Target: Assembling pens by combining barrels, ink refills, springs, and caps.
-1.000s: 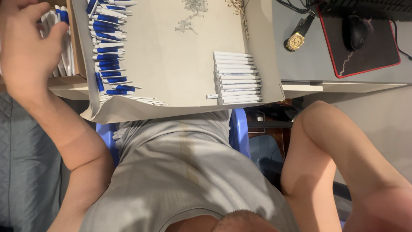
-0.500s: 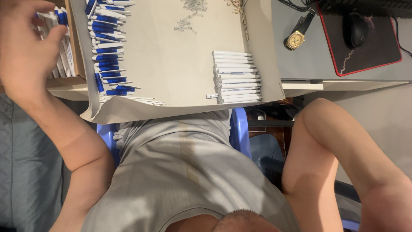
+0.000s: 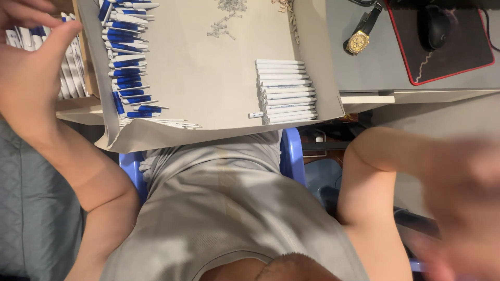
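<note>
**Left hand at the pen box, right hand a blur**

Left hand (image 3: 31,67) sat at the top left of the view, over a cardboard box (image 3: 86,78) stacked with white pens (image 3: 67,78). Thumb stuck out toward the box, fingers curled at the top edge of the frame. Whether it pinched a pen: can't tell, fingertips were cut off by the frame edge. Palm was just beside the boxed pens, possibly touching.

Right hand (image 3: 458,203) was at the lower right, well apart from the work surface, heavily motion-blurred. Spread or closed: can't tell. Nothing visible in it.

Just right of the box, a beige sheet (image 3: 208,67) covered the board in front of the person. On its left edge lay a messy pile of blue-and-white pens (image 3: 125,67). On its right side, a neat row of white pen barrels (image 3: 286,91), parallel, touching one another. Near the top of the sheet, a scatter of small pale parts (image 3: 224,23), too small to identify.

Further right, on a grey desk (image 3: 375,73): a gold wristwatch (image 3: 358,40), then a black mouse (image 3: 435,26) on a black pad with red edging (image 3: 469,47).

Person sat on a blue chair (image 3: 291,156), grey shirt filling the lower middle.
</note>
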